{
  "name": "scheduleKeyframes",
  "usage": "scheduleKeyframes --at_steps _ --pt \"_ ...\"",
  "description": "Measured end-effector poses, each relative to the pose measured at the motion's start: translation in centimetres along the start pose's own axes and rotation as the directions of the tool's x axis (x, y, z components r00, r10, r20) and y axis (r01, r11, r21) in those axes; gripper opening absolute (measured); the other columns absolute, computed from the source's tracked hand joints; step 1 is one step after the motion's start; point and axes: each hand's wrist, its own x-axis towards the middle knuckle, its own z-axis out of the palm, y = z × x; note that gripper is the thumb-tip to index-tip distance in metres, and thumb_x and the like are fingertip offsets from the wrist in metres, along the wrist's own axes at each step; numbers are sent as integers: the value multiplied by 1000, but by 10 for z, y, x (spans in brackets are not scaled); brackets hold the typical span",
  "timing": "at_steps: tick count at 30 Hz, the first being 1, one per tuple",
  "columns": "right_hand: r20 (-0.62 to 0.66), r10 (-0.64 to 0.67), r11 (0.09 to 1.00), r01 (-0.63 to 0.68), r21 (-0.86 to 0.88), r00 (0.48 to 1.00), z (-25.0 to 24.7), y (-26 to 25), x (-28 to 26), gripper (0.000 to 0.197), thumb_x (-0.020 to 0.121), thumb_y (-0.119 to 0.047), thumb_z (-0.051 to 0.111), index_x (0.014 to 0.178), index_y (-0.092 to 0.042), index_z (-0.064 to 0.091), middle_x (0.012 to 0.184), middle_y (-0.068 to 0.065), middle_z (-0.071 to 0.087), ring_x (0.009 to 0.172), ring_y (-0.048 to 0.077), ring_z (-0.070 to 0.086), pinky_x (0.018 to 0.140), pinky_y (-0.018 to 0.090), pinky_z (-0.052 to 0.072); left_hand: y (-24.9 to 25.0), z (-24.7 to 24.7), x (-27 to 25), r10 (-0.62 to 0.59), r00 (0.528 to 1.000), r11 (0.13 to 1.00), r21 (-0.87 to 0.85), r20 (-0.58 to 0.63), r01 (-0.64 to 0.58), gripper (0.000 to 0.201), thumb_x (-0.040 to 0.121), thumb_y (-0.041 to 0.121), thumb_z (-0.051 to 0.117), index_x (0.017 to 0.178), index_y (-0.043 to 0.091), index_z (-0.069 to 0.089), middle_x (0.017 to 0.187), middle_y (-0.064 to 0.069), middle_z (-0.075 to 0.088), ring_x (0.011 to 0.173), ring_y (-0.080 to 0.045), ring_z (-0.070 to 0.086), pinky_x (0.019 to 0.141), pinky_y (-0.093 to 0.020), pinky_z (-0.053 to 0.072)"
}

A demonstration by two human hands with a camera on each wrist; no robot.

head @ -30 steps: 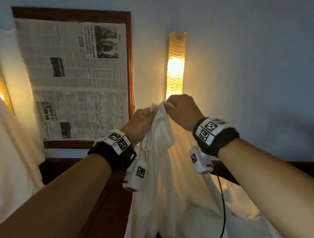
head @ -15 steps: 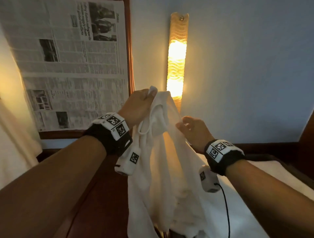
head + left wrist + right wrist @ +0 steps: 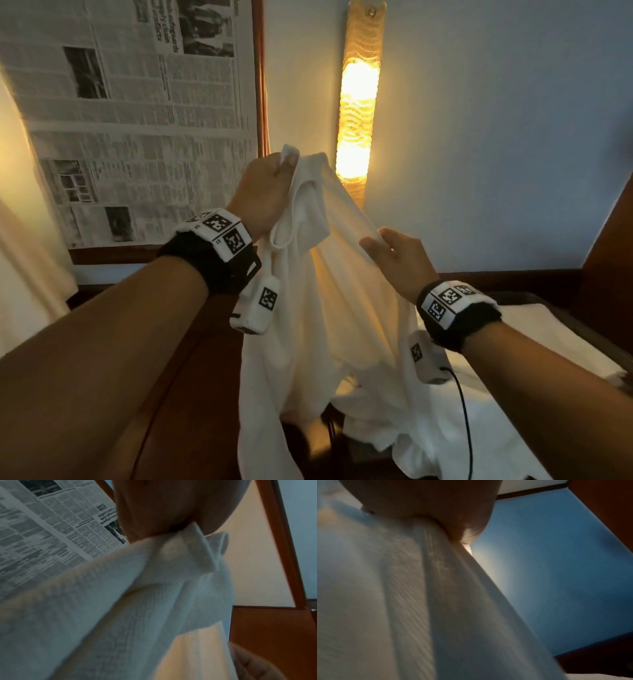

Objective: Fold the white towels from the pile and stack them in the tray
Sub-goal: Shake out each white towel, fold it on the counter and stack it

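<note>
Two hands hold one white terry-cloth towel (image 3: 329, 308) up in the middle of the head view, in front of a pale blue wall. Left hand (image 3: 263, 195), upper centre of the frame, has its fingers (image 3: 289, 161) curled tight round a bunched corner of the towel; the left wrist view shows the hemmed corner (image 3: 202, 545) poking out of the grip. Right hand (image 3: 397, 260), lower and to the right, pinches the sloping top edge between thumb and fingers (image 3: 371, 245); the right wrist view confirms cloth caught under the fingertips.

Towel hangs in loose folds from both grips, its lower end trailing onto more white cloth (image 3: 462, 428) at lower right of the frame. No tray that I can identify in any view.

Behind: framed newspaper page (image 3: 130, 113) at upper left, lit amber wall lamp (image 3: 358, 116) at centre top, dark wood surface (image 3: 191, 394) beneath the arms.

Judgement: step in hand looks like finding the second corner and spreading the top edge. To do it well, slide the right pinch along the hem without letting go until it meets the corner, keep the left grip fixed and high, then draw the hands apart level so the cloth hangs flat and clear of the pile before any fold.
</note>
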Motion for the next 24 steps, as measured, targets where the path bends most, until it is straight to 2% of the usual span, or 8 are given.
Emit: scheduleKeyframes --at_steps 3,7,11,15,17,19,21,24 --pt "79 -21 990 31 -137 997 1 14 -17 36 97 -42 57 81 -9 59 69 -3 58 64 9 55 57 20 39 -11 -12 -1 -25 1000 999 -34 -14 25 44 106 41 42 68 19 46 68 -4 47 66 -18 45 65 -36 38" --pt "279 84 878 62 -475 956 -3 54 -30 29 102 -31 49 99 -10 70 93 7 69 88 25 65 71 27 41 -15 -35 -1 -100 994 984 -154 -50 92 40 102 46 45 78 15 54 76 -11 51 70 -20 49 67 -37 41" --pt "28 162 941 -146 -307 986 -22 55 -15 15 97 -11 59 101 -6 73 102 15 73 99 32 66 78 25 41 -9 -47 -3 -117 992 964 -235 48 125 36 105 39 47 80 14 56 76 -8 52 71 -19 50 69 -36 42" --pt "-134 27 997 -37 -73 991 -30 -14 20 36 85 11 50 102 -12 71 101 5 69 98 23 64 80 17 44 -6 -38 -12 -124 969 950 -257 216 178 39 98 51 54 77 19 62 75 -5 57 74 -21 52 74 -40 41" --pt "-129 -56 998 51 -46 990 -32 -56 32 32 90 7 48 101 -13 70 97 -1 67 91 15 62 81 15 46 -3 -32 -16 -127 952 919 -327 278 218 38 88 57 60 83 20 68 84 -9 63 82 -25 57 81 -46 46" --pt "-102 -106 992 99 -78 989 -30 -93 39 12 92 -9 60 88 -15 70 81 -5 66 72 7 58 70 13 45 1 -27 -18 -128 940 887 -387 317 251 36 87 55 62 91 21 73 95 -12 69 91 -30 64 94 -53 50" --pt "-79 -151 974 135 -182 985 -30 -119 43 18 88 -24 68 73 -13 64 65 -9 57 59 2 49 58 11 35 4 -24 -19 -117 931 860 -434 345 269 31 88 47 65 96 19 74 102 -14 70 99 -34 66 101 -55 47" --pt "-103 -125 960 94 -263 987 -33 -139 41 30 87 -29 66 67 -7 61 58 -8 51 55 4 44 55 16 33 10 -22 -23 -88 923 819 -500 376 282 20 89 37 65 89 19 74 95 -12 66 93 -30 60 93 -49 46"
